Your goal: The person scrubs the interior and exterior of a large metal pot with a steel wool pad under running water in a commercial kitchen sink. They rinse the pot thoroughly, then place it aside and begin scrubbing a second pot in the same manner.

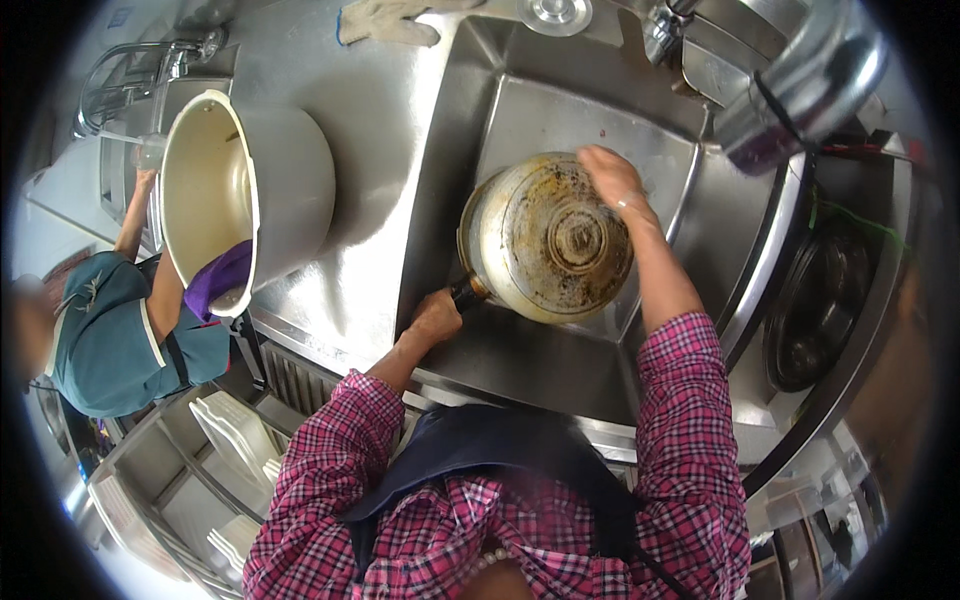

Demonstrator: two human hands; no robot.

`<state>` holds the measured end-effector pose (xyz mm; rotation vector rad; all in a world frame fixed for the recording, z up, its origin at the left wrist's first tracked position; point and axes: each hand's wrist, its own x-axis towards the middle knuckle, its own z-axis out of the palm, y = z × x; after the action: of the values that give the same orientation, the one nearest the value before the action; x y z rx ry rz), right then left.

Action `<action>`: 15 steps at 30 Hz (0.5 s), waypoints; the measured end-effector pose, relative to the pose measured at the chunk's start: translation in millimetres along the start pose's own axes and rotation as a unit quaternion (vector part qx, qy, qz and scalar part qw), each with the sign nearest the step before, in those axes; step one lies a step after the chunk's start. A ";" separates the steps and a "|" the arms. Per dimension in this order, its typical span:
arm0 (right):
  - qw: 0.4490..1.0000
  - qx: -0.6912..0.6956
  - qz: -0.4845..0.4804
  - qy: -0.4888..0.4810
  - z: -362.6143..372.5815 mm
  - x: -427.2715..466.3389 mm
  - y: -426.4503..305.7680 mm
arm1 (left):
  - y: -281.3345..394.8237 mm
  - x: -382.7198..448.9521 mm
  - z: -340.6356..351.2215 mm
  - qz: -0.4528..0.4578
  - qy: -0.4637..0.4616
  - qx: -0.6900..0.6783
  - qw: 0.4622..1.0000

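Observation:
A metal saucepan (525, 240) is held tilted over the stainless-steel sink (660, 127), its outer base facing up at me. Brown and black burnt stains cover that base, mostly around the ringed centre. My left hand (435, 319) is closed around the pan's black handle (469, 294). At the pan's far right edge, my right hand (611, 176) rests against the outer wall with bent fingers. Its palm side is hidden, so whether it holds anything there cannot be told. The inside of the pan faces away from view.
Left of the sink, a large pale pot (292, 172) with a purple cloth (217, 281) over its rim stands on the counter (360, 150). Beyond is a co-worker (120, 330). A work glove (390, 21) lies behind; a thick metal pipe (810, 82) and a dark basin (817, 300) are right.

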<state>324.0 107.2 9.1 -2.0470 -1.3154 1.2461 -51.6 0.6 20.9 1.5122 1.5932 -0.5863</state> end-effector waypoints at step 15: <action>0.888 0.234 0.151 0.367 76.5 -160.3 65.7 | 44.2 -21.4 -25.4 -0.039 -0.128 0.002 0.991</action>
<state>267.6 -73.1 -3.4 -2.0668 -0.3174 0.6613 -17.1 16.0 61.3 1.3226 1.4574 -0.7950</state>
